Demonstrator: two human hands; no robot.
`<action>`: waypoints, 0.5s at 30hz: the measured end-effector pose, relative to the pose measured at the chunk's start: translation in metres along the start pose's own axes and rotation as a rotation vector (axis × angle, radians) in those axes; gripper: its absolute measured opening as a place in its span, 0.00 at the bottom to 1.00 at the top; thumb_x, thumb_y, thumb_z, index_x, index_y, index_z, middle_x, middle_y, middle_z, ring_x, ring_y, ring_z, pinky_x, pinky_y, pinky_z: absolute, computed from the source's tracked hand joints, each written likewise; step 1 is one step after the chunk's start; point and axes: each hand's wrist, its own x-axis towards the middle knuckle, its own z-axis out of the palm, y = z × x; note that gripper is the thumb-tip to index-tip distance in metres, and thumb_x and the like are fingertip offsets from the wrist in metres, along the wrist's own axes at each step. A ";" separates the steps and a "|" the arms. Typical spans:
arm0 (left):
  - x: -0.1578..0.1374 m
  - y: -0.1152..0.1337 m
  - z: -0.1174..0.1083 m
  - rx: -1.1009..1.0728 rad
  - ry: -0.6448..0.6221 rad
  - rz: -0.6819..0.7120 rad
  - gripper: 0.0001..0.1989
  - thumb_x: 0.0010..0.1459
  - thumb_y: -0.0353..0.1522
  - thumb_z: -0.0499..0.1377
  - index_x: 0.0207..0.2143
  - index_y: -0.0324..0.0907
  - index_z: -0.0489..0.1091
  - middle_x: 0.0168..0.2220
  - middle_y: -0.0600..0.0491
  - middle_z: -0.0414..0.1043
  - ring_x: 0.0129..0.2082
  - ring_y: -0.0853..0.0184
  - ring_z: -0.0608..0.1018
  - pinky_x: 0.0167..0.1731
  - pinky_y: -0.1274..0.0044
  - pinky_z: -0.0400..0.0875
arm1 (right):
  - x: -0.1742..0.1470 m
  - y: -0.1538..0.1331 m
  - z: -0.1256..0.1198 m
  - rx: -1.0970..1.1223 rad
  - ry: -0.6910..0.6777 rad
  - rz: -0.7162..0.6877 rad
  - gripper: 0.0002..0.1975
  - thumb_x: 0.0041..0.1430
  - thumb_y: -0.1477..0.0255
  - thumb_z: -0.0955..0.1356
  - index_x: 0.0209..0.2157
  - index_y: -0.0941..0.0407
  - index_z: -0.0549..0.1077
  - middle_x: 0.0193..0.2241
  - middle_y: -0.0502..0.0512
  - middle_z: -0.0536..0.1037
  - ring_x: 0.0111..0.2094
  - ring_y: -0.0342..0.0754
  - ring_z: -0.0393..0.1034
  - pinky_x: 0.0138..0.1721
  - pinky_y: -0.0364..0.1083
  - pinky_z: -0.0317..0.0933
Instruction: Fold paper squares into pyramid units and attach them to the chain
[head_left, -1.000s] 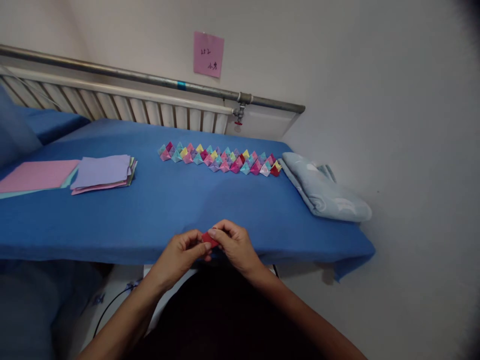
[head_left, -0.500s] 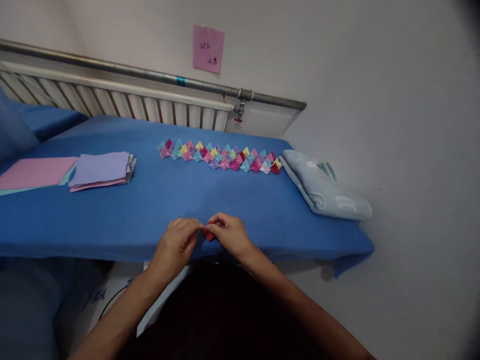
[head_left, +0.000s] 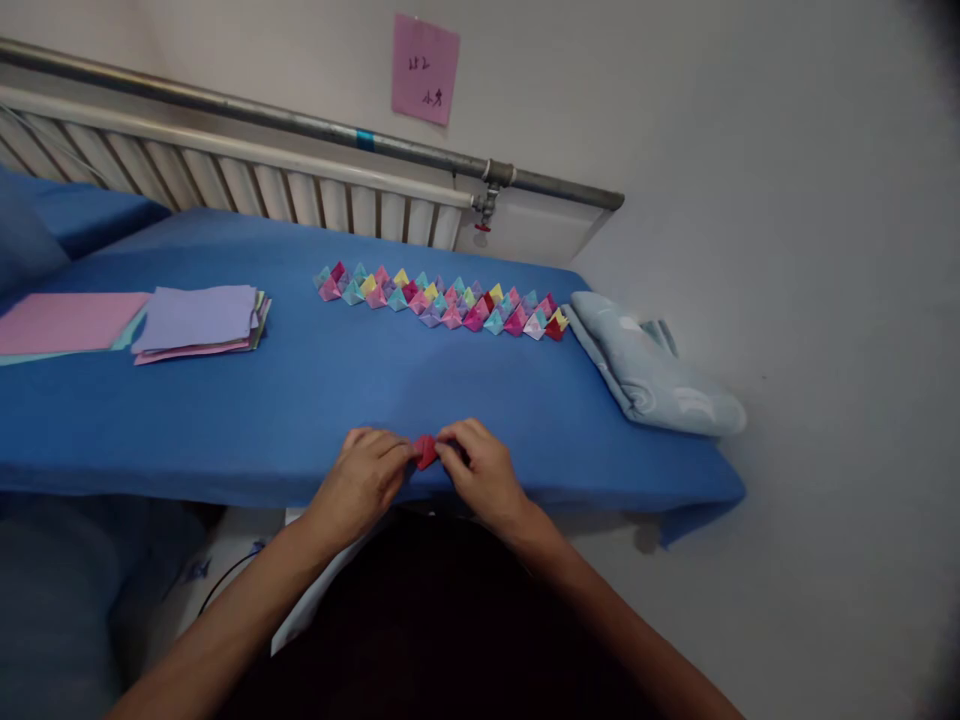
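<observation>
A small red folded paper piece [head_left: 426, 452] is held near the front edge of the blue-covered surface. My left hand [head_left: 365, 475] pinches its left side between thumb and fingers. At its right corner, the thumb and fingertips of my right hand [head_left: 482, 470] are closed on it. Beyond my hands stand rows of folded paper pieces [head_left: 451, 315] in pink, blue, yellow, purple and red, set close together. The small folds of the red piece are too fine to make out.
At left lie a stack of coloured paper [head_left: 199, 318] and pink sheets [head_left: 71, 322]. A folded light-blue blanket [head_left: 652, 375] rests at the right end of the blue cover [head_left: 315, 390]. Behind are a radiator [head_left: 300, 195], a pipe [head_left: 247, 112] and a pink note [head_left: 425, 70] on the wall.
My right hand has shifted slightly right, so more of the red paper piece shows between my hands. The camera view has tilted slightly downward.
</observation>
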 end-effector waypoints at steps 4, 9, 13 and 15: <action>0.001 0.001 0.003 0.033 0.029 0.023 0.12 0.62 0.27 0.52 0.45 0.43 0.71 0.42 0.48 0.75 0.40 0.63 0.73 0.42 0.69 0.60 | -0.011 0.001 -0.001 -0.083 -0.090 -0.137 0.10 0.59 0.79 0.63 0.37 0.54 0.73 0.37 0.54 0.77 0.40 0.48 0.69 0.44 0.48 0.61; 0.003 0.003 0.004 0.054 0.033 0.013 0.12 0.61 0.27 0.53 0.45 0.42 0.72 0.40 0.48 0.74 0.39 0.62 0.72 0.41 0.68 0.61 | -0.013 0.002 0.000 -0.185 -0.100 -0.156 0.10 0.60 0.77 0.63 0.41 0.56 0.74 0.39 0.58 0.76 0.40 0.50 0.68 0.44 0.50 0.62; 0.003 0.003 0.002 0.048 0.018 0.028 0.11 0.61 0.28 0.53 0.43 0.42 0.72 0.41 0.47 0.74 0.40 0.62 0.72 0.42 0.68 0.61 | -0.013 0.001 0.001 -0.213 -0.105 -0.150 0.10 0.61 0.75 0.64 0.43 0.55 0.74 0.40 0.59 0.76 0.41 0.51 0.68 0.44 0.50 0.63; 0.004 0.001 0.000 0.047 0.006 0.041 0.11 0.61 0.29 0.53 0.43 0.42 0.72 0.41 0.47 0.74 0.40 0.62 0.72 0.42 0.68 0.61 | -0.013 0.000 0.000 -0.218 -0.108 -0.142 0.11 0.60 0.74 0.64 0.44 0.56 0.74 0.40 0.59 0.75 0.41 0.51 0.68 0.44 0.50 0.63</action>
